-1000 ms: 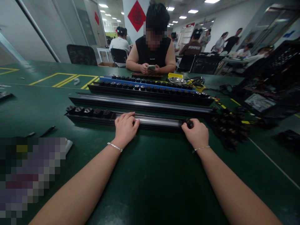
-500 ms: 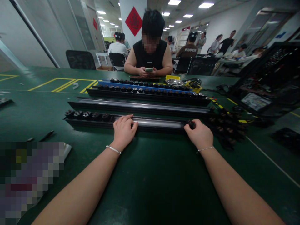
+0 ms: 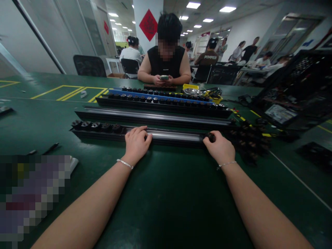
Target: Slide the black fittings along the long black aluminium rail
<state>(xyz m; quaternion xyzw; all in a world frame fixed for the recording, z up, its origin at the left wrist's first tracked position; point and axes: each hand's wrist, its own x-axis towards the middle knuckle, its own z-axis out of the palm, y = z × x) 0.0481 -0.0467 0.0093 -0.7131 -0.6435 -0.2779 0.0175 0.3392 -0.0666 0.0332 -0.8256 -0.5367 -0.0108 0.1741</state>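
A long black channel rail (image 3: 176,136) lies crosswise on the table in front of me, with a shiny strip along its inside. Several small black round parts with metal tops (image 3: 95,126) sit in a row at its left end. My left hand (image 3: 137,141) grips the rail near its middle, fingers over the far side and thumb on the near edge. At the rail's right end, my right hand (image 3: 220,145) pinches a small dark round part (image 3: 211,137), partly hidden by the fingers; whether it touches the channel I cannot tell.
Beyond lie a second black rail (image 3: 155,116) and a filled rail (image 3: 166,103). Loose dark parts (image 3: 250,141) are heaped right of my right hand. A metal dish (image 3: 192,91) and a yellow tray (image 3: 191,86) stand farther back. Across the table (image 3: 166,193) a person holds a phone (image 3: 164,77).
Almost nothing differs. Both hands keep their places on the rail and the small part; the view has shifted very slightly.
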